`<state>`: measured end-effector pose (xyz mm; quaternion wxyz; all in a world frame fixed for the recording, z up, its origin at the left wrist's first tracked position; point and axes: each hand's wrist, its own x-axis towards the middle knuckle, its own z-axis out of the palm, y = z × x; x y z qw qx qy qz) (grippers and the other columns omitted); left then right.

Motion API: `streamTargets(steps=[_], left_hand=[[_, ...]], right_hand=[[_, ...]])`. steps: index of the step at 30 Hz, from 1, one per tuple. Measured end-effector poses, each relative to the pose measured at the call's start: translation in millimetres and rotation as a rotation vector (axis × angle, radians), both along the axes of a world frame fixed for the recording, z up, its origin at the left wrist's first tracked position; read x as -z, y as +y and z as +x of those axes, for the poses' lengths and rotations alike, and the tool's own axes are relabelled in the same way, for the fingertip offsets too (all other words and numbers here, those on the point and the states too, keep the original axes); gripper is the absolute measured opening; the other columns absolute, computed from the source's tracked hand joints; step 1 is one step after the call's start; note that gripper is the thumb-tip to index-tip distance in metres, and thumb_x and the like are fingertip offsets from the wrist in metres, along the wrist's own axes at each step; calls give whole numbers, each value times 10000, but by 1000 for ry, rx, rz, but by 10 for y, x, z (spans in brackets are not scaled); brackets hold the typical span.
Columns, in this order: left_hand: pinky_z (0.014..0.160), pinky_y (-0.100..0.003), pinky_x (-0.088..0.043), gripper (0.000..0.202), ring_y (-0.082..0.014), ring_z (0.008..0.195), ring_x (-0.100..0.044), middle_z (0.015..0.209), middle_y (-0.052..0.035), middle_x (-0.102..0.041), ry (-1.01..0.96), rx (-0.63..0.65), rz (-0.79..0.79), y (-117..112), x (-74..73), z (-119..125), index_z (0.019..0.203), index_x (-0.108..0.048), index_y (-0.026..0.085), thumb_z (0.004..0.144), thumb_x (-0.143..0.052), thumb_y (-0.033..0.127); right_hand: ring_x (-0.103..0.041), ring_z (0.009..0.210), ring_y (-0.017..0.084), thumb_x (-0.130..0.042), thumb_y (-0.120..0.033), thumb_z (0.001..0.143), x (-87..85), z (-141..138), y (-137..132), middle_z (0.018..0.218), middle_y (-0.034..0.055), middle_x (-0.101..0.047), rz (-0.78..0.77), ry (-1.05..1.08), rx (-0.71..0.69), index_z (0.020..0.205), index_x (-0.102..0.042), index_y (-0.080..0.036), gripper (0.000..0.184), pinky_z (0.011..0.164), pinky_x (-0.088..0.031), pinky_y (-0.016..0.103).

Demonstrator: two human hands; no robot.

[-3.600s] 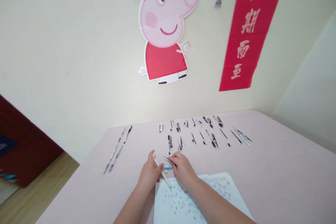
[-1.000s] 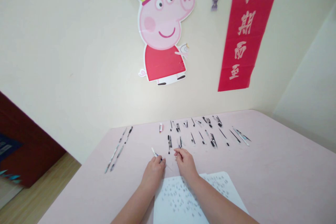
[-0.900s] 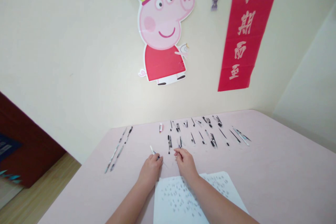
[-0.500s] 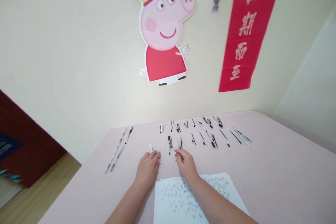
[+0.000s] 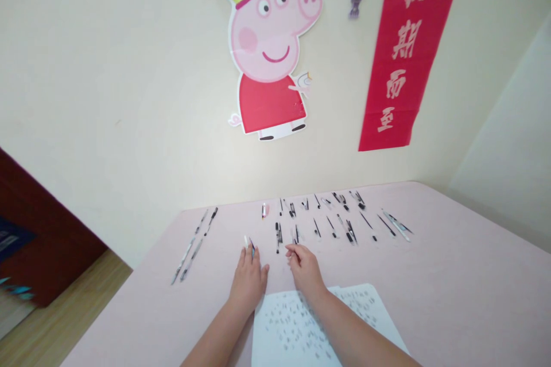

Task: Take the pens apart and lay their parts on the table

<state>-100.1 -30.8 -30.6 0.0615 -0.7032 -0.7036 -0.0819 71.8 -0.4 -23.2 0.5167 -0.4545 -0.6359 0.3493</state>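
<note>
My left hand [image 5: 249,276] lies palm down on the table, fingers stretched forward and thumb apart. Its fingertips rest on or beside a white and dark pen piece [image 5: 247,241]; its lower part is hidden under them. To the right, my right hand [image 5: 305,266] is closed with fingertips pinched together, and whatever is between them is too small to make out. Just beyond it are slim black pen parts [image 5: 297,234]. Between the hands and farther back lie black pen parts [image 5: 279,233] with a cap among them.
Several groups of pen parts [image 5: 350,230] lie in two rows toward the wall. Assembled-looking pens [image 5: 189,261] are lined up at the left. Sheets of paper with writing [image 5: 293,332] lie under my right forearm on the pink table [image 5: 451,275].
My left hand has gone from curled fingers to a flat, stretched pose, uncovering more of the pen piece ahead of it. My right hand stays in place.
</note>
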Motion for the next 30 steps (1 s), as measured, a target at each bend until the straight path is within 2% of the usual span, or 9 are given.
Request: streamTargets(steps=[4, 10, 16, 22, 30], left_hand=[[1047, -452, -277, 552, -306, 1320, -263, 1414, -216, -314, -24, 3, -4, 19, 1, -24, 1307, -376, 14, 849, -278, 306], [1046, -459, -268, 553, -327, 1321, -251, 1427, -236, -271, 0, -13, -25, 35, -52, 48, 1323, -356, 12, 850, -297, 293], [1055, -385, -273, 512, -272, 1307, -302, 1421, -209, -305, 12, -22, -69, 168, -70, -23, 1307, -375, -4, 857, -245, 201], [1057, -377, -261, 497, -243, 1298, -319, 1420, -191, -319, 27, 21, -50, 411, -67, -247, 1297, -391, 16, 860, -230, 191], [1075, -355, -219, 505, -215, 1310, -301, 1437, -156, -304, -11, 114, -96, 917, -95, -500, 1317, -363, 55, 857, -246, 227]], right_hand=[[-601, 771, 176, -399, -110, 735, 10, 0, 5, 812, 60, -635, -4, -3, -8, 920, -656, -161, 321, 715, -492, 291], [-601, 766, 175, -394, -105, 734, 10, -4, 6, 815, 65, -632, -2, -7, -16, 921, -654, -150, 324, 718, -493, 292], [-601, 760, 175, -400, -105, 730, 59, -2, 17, 817, 66, -635, 1, 0, -16, 930, -656, -151, 328, 702, -494, 286], [-604, 742, 171, -401, -112, 733, 71, -14, 23, 814, 63, -635, -11, 2, -18, 935, -654, -156, 326, 686, -495, 285], [-602, 729, 170, -408, -128, 739, 53, -13, 8, 814, 60, -635, -35, 27, -20, 922, -658, -168, 313, 649, -494, 272]])
